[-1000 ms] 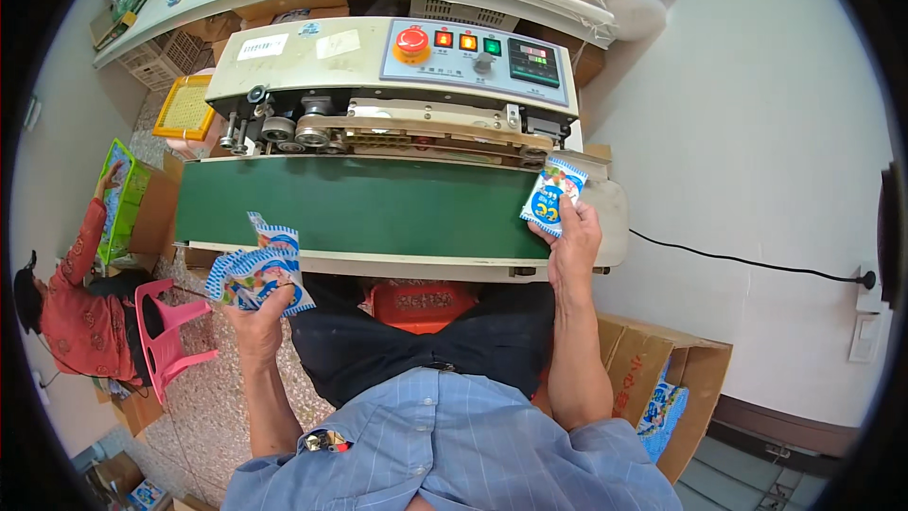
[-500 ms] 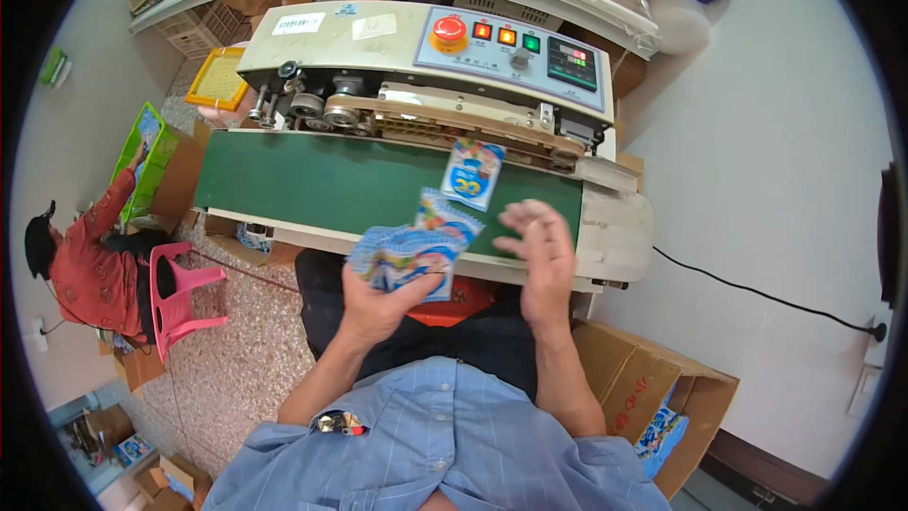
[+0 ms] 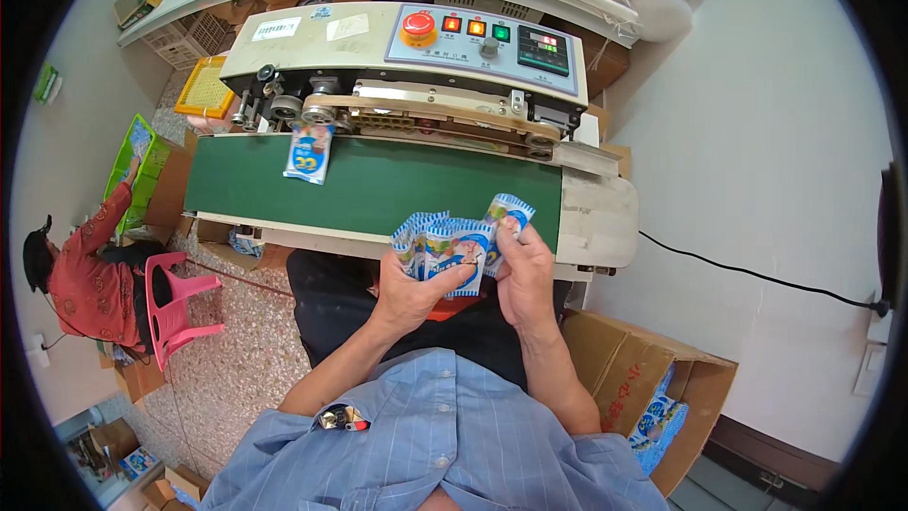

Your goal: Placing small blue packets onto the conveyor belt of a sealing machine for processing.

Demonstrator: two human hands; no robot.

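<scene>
My left hand point(image 3: 410, 291) is closed on a bunch of small blue-and-white packets point(image 3: 456, 255), its thumb across the front one. Beside it, my right hand point(image 3: 527, 282) pinches a single packet point(image 3: 511, 213) at the bunch's right side. Both hands are just in front of the near edge of a green conveyor belt point(image 3: 378, 185). Farther left on the belt lies another packet point(image 3: 307, 153), its far end at the rollers of the band sealing machine point(image 3: 331, 52).
An open cardboard box point(image 3: 605, 369) with blue packets stands at my right. Left, a person in red point(image 3: 90, 284) sits on a pink plastic chair point(image 3: 170, 308), reaching to a green crate point(image 3: 142, 189). A black cord point(image 3: 757, 282) runs to the right wall.
The packet on the belt has travelled left along the machine to the rollers. My right hand, empty and open before, has come to the bunch and taken one packet.
</scene>
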